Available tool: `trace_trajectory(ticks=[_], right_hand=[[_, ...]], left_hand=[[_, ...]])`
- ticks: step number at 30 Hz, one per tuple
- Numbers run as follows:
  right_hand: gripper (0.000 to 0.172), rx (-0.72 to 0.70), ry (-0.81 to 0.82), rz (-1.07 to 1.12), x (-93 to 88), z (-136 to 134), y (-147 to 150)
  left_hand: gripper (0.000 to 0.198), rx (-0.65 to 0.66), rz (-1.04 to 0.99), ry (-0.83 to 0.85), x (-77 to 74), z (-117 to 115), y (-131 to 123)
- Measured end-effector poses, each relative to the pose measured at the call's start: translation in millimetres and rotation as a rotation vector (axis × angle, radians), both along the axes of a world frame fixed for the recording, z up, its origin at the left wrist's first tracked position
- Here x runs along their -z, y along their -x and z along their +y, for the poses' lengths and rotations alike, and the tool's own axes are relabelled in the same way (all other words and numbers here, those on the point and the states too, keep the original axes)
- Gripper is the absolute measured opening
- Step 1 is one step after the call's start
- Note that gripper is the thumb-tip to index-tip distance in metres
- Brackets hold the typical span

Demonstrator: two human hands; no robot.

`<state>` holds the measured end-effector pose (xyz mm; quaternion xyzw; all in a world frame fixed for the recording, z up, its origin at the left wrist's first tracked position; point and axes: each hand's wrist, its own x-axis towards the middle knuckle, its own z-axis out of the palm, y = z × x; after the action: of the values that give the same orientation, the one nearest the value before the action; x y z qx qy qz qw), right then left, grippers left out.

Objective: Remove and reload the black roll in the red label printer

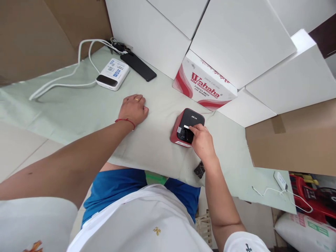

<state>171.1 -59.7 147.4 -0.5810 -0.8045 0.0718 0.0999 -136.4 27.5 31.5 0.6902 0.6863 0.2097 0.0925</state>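
A small box-shaped device [194,115] with a black top and red sides stands on the cloth-covered table. My right hand [203,140] reaches over its front right corner, thumb and forefinger pinched at the end of a narrow white label strip [186,127] on the black top. The fingers partly hide a dark recessed area below the strip. My left hand [133,109] rests on the cloth to the left of the device, fingers curled in and nothing seen in them. Beside my right forearm lies a small black patterned object [200,170], partly covered by the arm.
A Wahaha water carton [204,82] stands behind the device, against stacked white boxes [241,38]. At the back left are a white power bank-like unit [113,71], a black phone-like slab [139,66] and a looped white cable [67,75]. A cardboard box [296,136] sits right.
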Motion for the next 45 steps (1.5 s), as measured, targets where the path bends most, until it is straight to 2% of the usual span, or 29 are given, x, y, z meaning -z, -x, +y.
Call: trace_trajectory(ticks=[3,7,10,13,25,36,45], right_hand=[[0.05,0.026,-0.076,0.155,8.8,-14,1],[0.049,-0.023,-0.134,0.345,23.5,-47,0],[0.053,-0.046,-0.165,0.386,33.8,-69,-4],[0.059,-0.037,-0.133,0.355,39.2,-79,-7],[0.058,0.01,-0.099,0.334,42.8,-82,-5],[0.058,0.003,-0.099,0.333,41.1,-82,-6],[0.056,-0.01,-0.127,0.318,43.2,-82,-7]], left_hand=[[0.058,-0.005,0.02,0.01,-1.5,0,0],[0.058,0.002,0.04,0.02,-2.0,0,0],[0.058,-0.001,0.043,0.018,-1.3,1,0],[0.058,-0.003,0.059,0.017,-0.8,1,0],[0.057,-0.007,0.072,-0.01,0.2,2,0],[0.056,-0.004,0.066,0.001,-4.2,3,0],[0.053,-0.008,0.079,-0.001,-2.3,3,1]])
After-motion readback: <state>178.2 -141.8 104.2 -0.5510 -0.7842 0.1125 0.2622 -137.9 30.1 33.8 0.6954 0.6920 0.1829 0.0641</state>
